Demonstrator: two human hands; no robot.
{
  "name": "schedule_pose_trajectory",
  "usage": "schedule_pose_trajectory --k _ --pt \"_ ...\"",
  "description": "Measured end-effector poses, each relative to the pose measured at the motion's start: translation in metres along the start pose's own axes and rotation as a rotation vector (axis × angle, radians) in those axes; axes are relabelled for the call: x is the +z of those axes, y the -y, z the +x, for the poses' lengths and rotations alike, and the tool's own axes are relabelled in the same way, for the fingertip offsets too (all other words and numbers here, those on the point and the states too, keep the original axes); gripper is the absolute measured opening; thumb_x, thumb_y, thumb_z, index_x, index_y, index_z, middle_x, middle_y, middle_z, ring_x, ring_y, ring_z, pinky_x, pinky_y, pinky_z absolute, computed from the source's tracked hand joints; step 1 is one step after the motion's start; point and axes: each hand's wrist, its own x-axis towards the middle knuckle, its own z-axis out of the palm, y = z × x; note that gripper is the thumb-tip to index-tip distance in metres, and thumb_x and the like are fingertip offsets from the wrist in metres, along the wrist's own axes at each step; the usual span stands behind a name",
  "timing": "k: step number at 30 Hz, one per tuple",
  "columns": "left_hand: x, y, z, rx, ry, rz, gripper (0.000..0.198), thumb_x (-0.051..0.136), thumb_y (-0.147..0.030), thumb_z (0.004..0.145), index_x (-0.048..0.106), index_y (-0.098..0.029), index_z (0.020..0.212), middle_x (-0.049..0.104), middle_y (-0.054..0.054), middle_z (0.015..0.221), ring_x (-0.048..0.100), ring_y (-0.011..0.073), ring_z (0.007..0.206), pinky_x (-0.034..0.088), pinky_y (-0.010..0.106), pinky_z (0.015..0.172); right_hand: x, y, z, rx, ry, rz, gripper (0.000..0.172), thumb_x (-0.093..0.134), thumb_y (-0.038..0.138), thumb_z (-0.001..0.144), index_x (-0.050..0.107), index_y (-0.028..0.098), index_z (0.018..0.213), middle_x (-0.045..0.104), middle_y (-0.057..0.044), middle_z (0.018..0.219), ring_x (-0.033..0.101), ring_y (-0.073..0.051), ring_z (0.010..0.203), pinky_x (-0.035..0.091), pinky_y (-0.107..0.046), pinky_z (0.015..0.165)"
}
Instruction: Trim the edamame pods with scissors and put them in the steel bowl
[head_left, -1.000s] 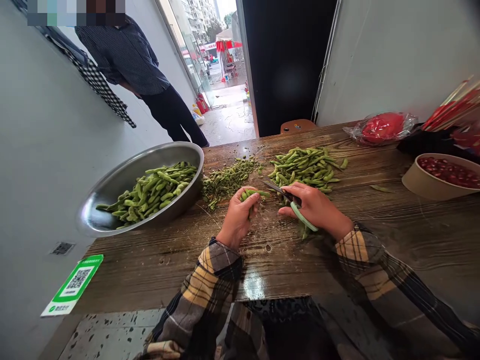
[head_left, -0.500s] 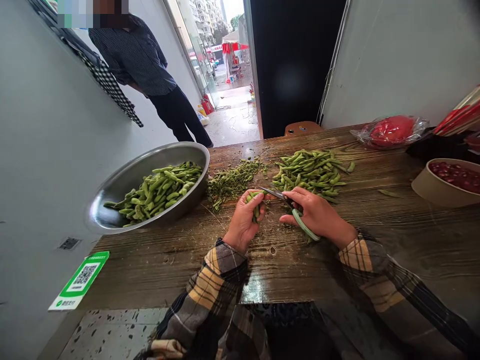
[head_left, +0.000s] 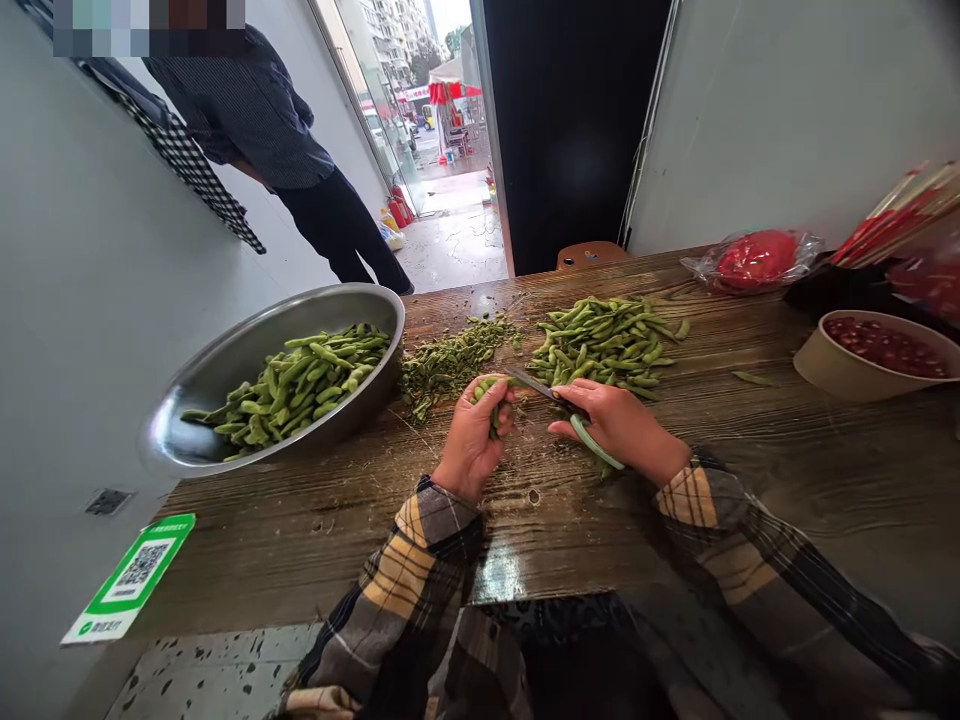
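Green bean pods (head_left: 486, 388) are pinched in my left hand (head_left: 472, 440), whose fingers are closed round them. My right hand (head_left: 619, 425) grips scissors (head_left: 592, 440) with pale green handles, and their blades point left to the pods at my left fingertips. Just beyond my right hand lies a pile of whole pods (head_left: 600, 340). Small trimmed bits (head_left: 457, 355) are heaped behind my left hand. To the left, a large metal bowl (head_left: 225, 345) stands tilted with many pods inside.
On the wooden table (head_left: 360, 520) are a green QR card (head_left: 135, 575) at the left front, a red plastic-wrapped bundle (head_left: 757, 258) and a tub of dark red pieces (head_left: 817, 362) at the right. A person (head_left: 247, 120) stands beyond the bowl, near the doorway.
The whole view has shifted slightly, so most things sit further left. Both hands keep their hold on the pods and scissors, with little change between them.
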Motion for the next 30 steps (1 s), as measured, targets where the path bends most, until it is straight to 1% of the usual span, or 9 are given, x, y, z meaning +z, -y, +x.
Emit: schedule_pose_trajectory --k 4,7,10,12,16,19,22,27,30 --pt "-0.002 -0.002 0.003 0.02 -0.069 0.057 0.027 0.073 -0.024 0.068 0.049 -0.017 0.079 0.053 -0.006 0.064 0.041 0.0032 0.045 0.026 0.015 0.039 -0.002 -0.007 0.002 0.002 -0.008 0.031 0.041 0.066 0.042 0.082 0.064 0.014 0.112 0.068 -0.014 0.106 0.065 -0.028 0.094 0.051 -0.038 0.079" --pt "-0.003 -0.001 0.004 0.008 -0.039 0.133 0.021 0.066 -0.024 0.07 0.048 -0.018 0.078 0.059 -0.002 0.072 0.049 0.0061 0.051 0.028 0.017 0.041 -0.011 -0.018 0.006 0.083 -0.2 0.094 0.041 0.067 0.043 0.08 0.066 0.016 0.111 0.069 -0.012 0.1 0.065 -0.027 0.09 0.051 -0.038 0.079" --pt "0.002 0.003 0.002 -0.024 0.1 0.326 0.015 0.06 -0.022 0.07 0.048 -0.019 0.078 0.059 -0.002 0.071 0.05 0.008 0.053 0.027 0.019 0.043 -0.02 -0.027 0.009 0.168 -0.355 0.133 0.04 0.065 0.044 0.082 0.067 0.016 0.111 0.07 -0.01 0.091 0.065 -0.026 0.085 0.05 -0.038 0.077" --pt "0.01 0.009 -0.001 0.03 0.197 0.59 0.01 0.06 -0.021 0.072 0.052 -0.018 0.077 0.055 -0.004 0.064 0.046 0.008 0.053 0.028 0.02 0.046 -0.024 -0.028 0.01 0.196 -0.406 0.157 0.04 0.064 0.043 0.082 0.067 0.015 0.111 0.07 -0.009 0.087 0.065 -0.025 0.082 0.049 -0.037 0.075" --pt "0.032 0.026 -0.013 0.242 0.416 1.173 0.007 0.063 -0.022 0.074 0.062 -0.018 0.08 0.062 0.0 0.074 0.054 0.0135 0.07 0.039 0.025 0.065 -0.025 -0.023 0.011 0.204 -0.41 0.175 0.04 0.066 0.042 0.08 0.068 0.015 0.109 0.071 -0.009 0.088 0.065 -0.024 0.081 0.049 -0.036 0.076" --pt "0.043 0.039 -0.022 0.324 0.541 1.399 0.012 0.067 -0.028 0.075 0.063 -0.021 0.083 0.067 0.003 0.086 0.059 0.019 0.08 0.041 0.029 0.072 -0.025 -0.018 0.011 0.203 -0.383 0.18 0.039 0.067 0.04 0.08 0.067 0.015 0.11 0.071 -0.01 0.094 0.065 -0.024 0.085 0.049 -0.036 0.078" --pt "0.047 0.044 -0.025 0.357 0.528 1.542 0.019 0.071 -0.035 0.072 0.06 -0.021 0.077 0.066 0.006 0.083 0.059 0.0224 0.077 0.041 0.03 0.067 -0.025 -0.016 0.011 0.204 -0.361 0.17 0.038 0.067 0.039 0.081 0.067 0.017 0.111 0.071 -0.009 0.096 0.065 -0.024 0.087 0.049 -0.036 0.08" --pt "0.039 0.037 -0.019 0.271 0.469 1.667 0.007 0.061 -0.017 0.073 0.056 -0.022 0.072 0.063 0.006 0.082 0.058 0.0218 0.079 0.04 0.029 0.069 -0.024 -0.016 0.011 0.182 -0.343 0.15 0.036 0.067 0.038 0.081 0.067 0.018 0.11 0.071 -0.01 0.099 0.065 -0.024 0.091 0.049 -0.036 0.082" --pt "0.033 0.033 -0.017 0.258 0.464 1.676 0.004 0.059 -0.017 0.075 0.058 -0.021 0.075 0.062 0.007 0.084 0.058 0.0216 0.08 0.041 0.029 0.071 -0.022 -0.016 0.011 0.167 -0.343 0.136 0.036 0.067 0.038 0.081 0.066 0.016 0.109 0.07 -0.011 0.101 0.065 -0.025 0.091 0.049 -0.036 0.082"
